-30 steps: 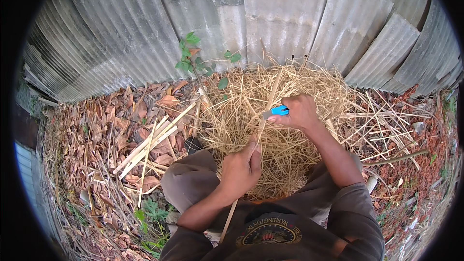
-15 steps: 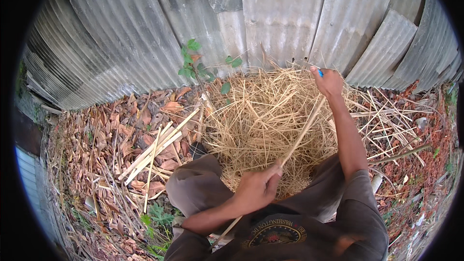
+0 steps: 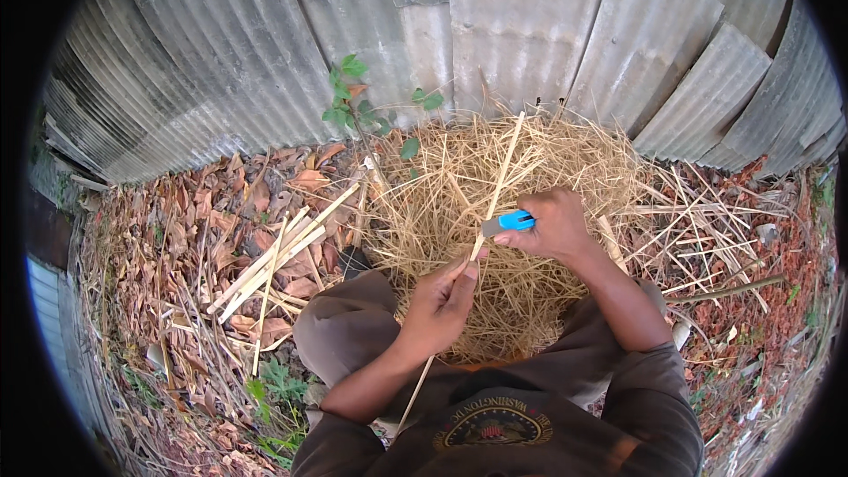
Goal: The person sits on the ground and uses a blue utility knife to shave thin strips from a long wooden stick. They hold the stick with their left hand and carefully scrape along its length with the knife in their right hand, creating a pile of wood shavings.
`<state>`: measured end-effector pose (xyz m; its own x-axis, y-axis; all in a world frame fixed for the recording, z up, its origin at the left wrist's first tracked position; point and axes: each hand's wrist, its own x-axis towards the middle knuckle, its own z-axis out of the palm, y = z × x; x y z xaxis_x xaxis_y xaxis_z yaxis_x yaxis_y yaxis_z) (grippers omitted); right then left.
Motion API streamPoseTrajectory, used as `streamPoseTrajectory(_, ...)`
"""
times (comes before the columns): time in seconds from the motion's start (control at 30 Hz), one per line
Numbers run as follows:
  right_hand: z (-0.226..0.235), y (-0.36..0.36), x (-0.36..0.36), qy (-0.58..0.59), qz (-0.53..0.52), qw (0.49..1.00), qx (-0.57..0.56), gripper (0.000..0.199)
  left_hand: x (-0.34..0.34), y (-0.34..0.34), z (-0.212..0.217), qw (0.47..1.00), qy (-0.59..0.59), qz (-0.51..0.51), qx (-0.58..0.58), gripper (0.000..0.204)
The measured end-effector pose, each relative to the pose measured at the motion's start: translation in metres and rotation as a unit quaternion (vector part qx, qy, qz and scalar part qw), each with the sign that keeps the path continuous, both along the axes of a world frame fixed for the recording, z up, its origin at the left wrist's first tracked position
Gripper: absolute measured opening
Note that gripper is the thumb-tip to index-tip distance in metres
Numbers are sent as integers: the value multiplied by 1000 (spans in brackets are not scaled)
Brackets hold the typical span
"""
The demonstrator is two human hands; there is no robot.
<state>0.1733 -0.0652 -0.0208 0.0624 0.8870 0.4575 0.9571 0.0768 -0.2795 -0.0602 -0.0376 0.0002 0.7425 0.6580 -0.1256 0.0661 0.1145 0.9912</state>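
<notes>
A thin, pale bamboo strip [image 3: 506, 163] slants from my lap up over a heap of curled shavings [image 3: 528, 300]. My left hand [image 3: 439, 303] is closed round the strip near its middle, thumb along it. Just beyond those fingers, my right hand [image 3: 558, 226] grips a blue-handled knife [image 3: 510, 223]. Its grey metal part lies across the strip, touching it. The cutting edge is too small to make out. The strip's lower end runs past my left wrist and over my dark shirt.
Several split bamboo pieces [image 3: 269, 269] lie on dry leaves [image 3: 199, 234] at the left. More thin strips [image 3: 707, 212] are scattered at the right, near a stick [image 3: 729, 290]. Behind the heap stands a corrugated metal fence [image 3: 521, 31], with a small green plant [image 3: 343, 93] before it.
My right hand with the knife has come back from the far end of the strip to near my left hand. The strip stands steeper, and my left hand has shifted slightly left and away from me.
</notes>
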Motion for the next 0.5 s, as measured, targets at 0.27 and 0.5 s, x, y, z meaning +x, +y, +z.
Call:
streamPoseTrajectory(0.27,-7,10,0,2,-20,1000,4,76,1,-5,-1,999,0,11,34,30)
streamPoseTrajectory(0.5,-20,22,10,-41,1,998,44,74,3,-3,-9,1000,8,9,18,32)
